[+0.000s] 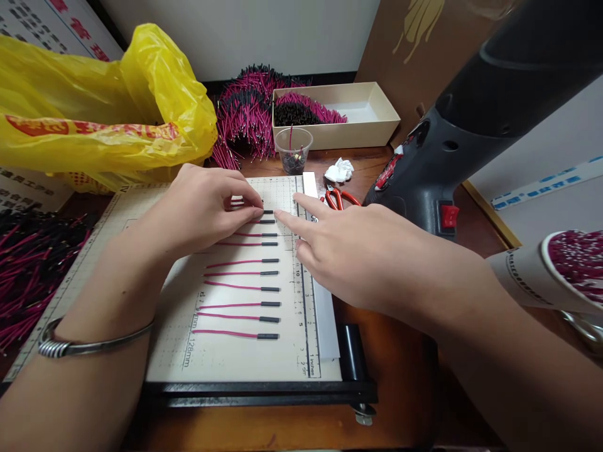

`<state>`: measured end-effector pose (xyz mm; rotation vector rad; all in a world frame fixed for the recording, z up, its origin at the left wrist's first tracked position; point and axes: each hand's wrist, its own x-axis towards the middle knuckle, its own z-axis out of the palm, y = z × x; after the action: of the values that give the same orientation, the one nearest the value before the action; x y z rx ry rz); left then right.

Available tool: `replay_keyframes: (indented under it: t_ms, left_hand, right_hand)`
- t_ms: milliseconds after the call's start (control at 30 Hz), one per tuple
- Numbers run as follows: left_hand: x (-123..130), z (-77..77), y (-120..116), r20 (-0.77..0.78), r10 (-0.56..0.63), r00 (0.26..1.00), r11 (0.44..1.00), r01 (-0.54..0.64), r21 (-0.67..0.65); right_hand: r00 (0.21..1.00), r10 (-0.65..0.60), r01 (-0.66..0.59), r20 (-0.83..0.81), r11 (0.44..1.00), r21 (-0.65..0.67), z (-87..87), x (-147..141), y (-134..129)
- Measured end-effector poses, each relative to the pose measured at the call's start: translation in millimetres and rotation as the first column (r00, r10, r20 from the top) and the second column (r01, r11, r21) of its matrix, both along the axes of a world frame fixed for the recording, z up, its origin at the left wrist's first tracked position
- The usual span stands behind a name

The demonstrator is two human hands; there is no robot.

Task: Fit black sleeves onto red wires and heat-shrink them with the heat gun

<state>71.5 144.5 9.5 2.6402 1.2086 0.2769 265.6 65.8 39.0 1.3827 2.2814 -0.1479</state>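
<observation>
The left hand (210,198), upper centre-left of the frame, has its grip pinched between thumb and forefinger on a thin wire tipped by a matte black sleeve (268,212). The right hand (351,251), right of centre, grasps nothing: its fingers are spread, the forefinger at the sleeve's tip; whether they touch, I cannot tell.

Below the pinch, down the middle of the frame, lies a column of slender, slightly bowed wires (235,274) in smooth pink insulation, each ending at its right in a stiff black tube. They rest on a flat cream board (226,367) printed with grid lines and scales, with a glossy white strip (328,326) along its right side. A ribbed metal bangle (94,347) rings the left forearm.

Above the board stand a clear, flared plastic cup (293,139), a bristling heap of wires (245,103) and a shallow, pale box (348,135) partly filled with more. Crumpled white tissue (339,170) and red-handled pliers (337,199) sit right of these on the polished brown wooden counter (264,430). A wrinkled, shiny yellow bag (103,150) fills the upper left; a dark, rounded heat gun (471,138) with a red rocker switch leans across the upper right.
</observation>
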Motion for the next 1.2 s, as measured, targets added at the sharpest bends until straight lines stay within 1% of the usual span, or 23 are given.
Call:
replay_keyframes:
  t_ms: [67, 133, 200, 267, 367, 433, 567, 667, 767, 833, 933, 1067, 1200]
  left_hand:
    - [-1, 0.3, 0, 0.0, -0.001, 1.0, 1.0, 0.001, -0.006]
    - [-2, 1.6, 0, 0.006, 0.002, 1.0, 1.0, -0.002, 0.017]
    - [-4, 3.7, 0, 0.022, 0.02, 1.0, 0.998, -0.021, 0.065]
    - [-6, 5.6, 1, 0.004, 0.058, 0.998, 0.993, -0.058, 0.1]
    - [-7, 5.0, 3, -0.056, 0.097, 0.994, 0.99, -0.091, 0.104]
    - [-8, 2.3, 5, -0.059, 0.095, 0.994, 0.99, -0.088, 0.111]
    - [-8, -2.6, 10, -0.057, 0.076, 0.995, 0.991, -0.069, 0.112]
    - [-7, -2.3, 14, -0.076, 0.068, 0.995, 0.995, -0.061, 0.081]
    - [-5, 0.2, 18, -0.107, 0.042, 0.993, 0.998, -0.036, 0.057]
    - [-2, 1.4, 20, -0.129, 0.023, 0.991, 0.998, -0.016, 0.054]
    - [1, 1.4, 20, -0.13, 0.009, 0.991, 0.999, -0.004, 0.046]
    - [2, -0.3, 18, -0.1, 0.008, 0.995, 0.999, -0.005, 0.033]
    - [1, -1.2, 17, -0.084, 0.012, 0.996, 0.999, -0.009, 0.038]
  right_hand:
    - [1.0, 0.006, -0.006, -0.025, 1.0, 0.006, -1.5, 2, 0]
    - [0.997, 0.006, -0.004, -0.074, 1.0, 0.029, -3.8, 4, 1]
    - [0.991, -0.019, 0.028, -0.13, 0.998, 0.062, -6.2, 5, 2]
    - [0.984, -0.063, 0.077, -0.165, 0.994, 0.077, -7.9, 5, 4]
    - [0.982, -0.107, 0.116, -0.154, 0.992, 0.052, -9.0, 2, 7]
    - [0.982, -0.12, 0.126, -0.149, 0.991, 0.031, -9.0, 2, 8]
    - [0.964, -0.134, 0.134, -0.23, 0.991, -0.019, -5.6, 11, 13]
    - [0.945, -0.136, 0.142, -0.297, 0.99, -0.002, 0.4, 18, 19]
    - [0.954, -0.138, 0.152, -0.266, 0.988, 0.032, 4.5, 18, 25]
    - [0.966, -0.116, 0.122, -0.232, 0.992, 0.011, 4.2, 13, 26]
    - [0.98, -0.037, 0.029, -0.197, 0.999, -0.045, 0.6, 6, 25]
    - [0.98, 0.027, -0.037, -0.197, 0.998, -0.047, -3.1, 4, 22]
    - [0.985, 0.089, -0.1, -0.15, 0.993, -0.069, -1.9, 3, 20]
